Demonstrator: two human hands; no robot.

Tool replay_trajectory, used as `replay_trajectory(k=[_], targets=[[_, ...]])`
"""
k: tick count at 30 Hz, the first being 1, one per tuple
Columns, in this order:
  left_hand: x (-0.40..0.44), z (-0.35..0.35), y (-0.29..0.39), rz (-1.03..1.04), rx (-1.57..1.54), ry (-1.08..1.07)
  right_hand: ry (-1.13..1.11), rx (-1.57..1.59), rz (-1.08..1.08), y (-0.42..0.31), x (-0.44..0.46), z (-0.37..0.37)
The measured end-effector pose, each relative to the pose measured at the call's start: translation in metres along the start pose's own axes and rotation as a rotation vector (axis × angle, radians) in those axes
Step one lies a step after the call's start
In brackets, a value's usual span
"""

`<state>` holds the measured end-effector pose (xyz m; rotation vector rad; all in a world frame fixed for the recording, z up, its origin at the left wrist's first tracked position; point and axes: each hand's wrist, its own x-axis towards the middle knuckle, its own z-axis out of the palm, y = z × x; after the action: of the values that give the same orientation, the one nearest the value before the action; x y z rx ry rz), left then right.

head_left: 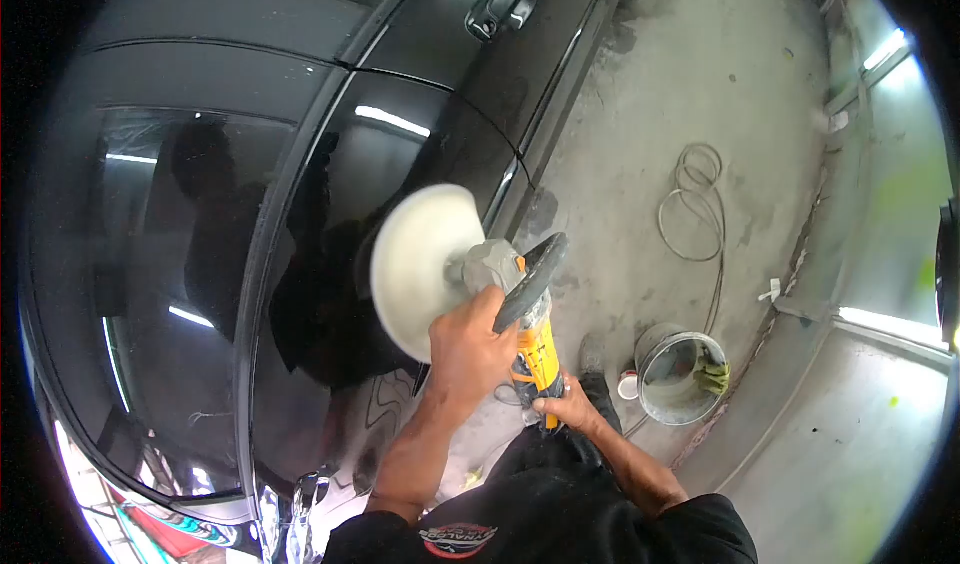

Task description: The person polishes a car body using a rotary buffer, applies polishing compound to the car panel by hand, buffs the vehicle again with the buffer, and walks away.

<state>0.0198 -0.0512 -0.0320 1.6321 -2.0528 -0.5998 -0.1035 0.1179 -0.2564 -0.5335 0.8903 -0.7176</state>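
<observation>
Bucket (664, 366) holds greenish cloth (712, 375) — left hand (472, 339) and right hand (569, 404) closed round polisher (541, 356)

Shirt (570, 509) logo (457, 540), possibly "YNALO", tool (541, 356) lettering unreadable

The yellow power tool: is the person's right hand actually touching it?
Touching. The head view shows the right hand at the rear of the yellow power tool, its thumb laid across the grip.

The yellow and gray polisher (541, 357) slants between the left hand (474, 344) and right hand (570, 404); its round white pad (420, 269) faces the glossy black car (400, 169) beyond the left hand.
</observation>
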Motion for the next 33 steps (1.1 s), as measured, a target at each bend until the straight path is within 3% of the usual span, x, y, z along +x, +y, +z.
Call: replay_trajectory(k=[5,12,16,21,26,33], targets=[[0.035,0.009,0.009,0.072,0.063,0.007,0.032,0.103,-0.048,-0.033,0.018,-0.008],[0.079,0.013,0.026,0.137,-0.021,0.094,0.125,-0.006,-0.157,-0.090,0.043,-0.030],[0.064,0.018,0.018,0.140,0.074,0.072,0.121,-0.073,-0.206,-0.067,0.045,-0.040],[0.002,0.027,0.000,0.007,0.106,-0.013,-0.029,0.000,-0.066,-0.005,0.030,-0.041],[-0.010,0.047,-0.017,-0.023,0.094,-0.039,-0.036,0.173,0.001,0.011,0.023,-0.036],[0.043,0.046,-0.005,0.102,0.124,0.066,0.093,0.075,-0.207,-0.026,0.067,-0.059]])
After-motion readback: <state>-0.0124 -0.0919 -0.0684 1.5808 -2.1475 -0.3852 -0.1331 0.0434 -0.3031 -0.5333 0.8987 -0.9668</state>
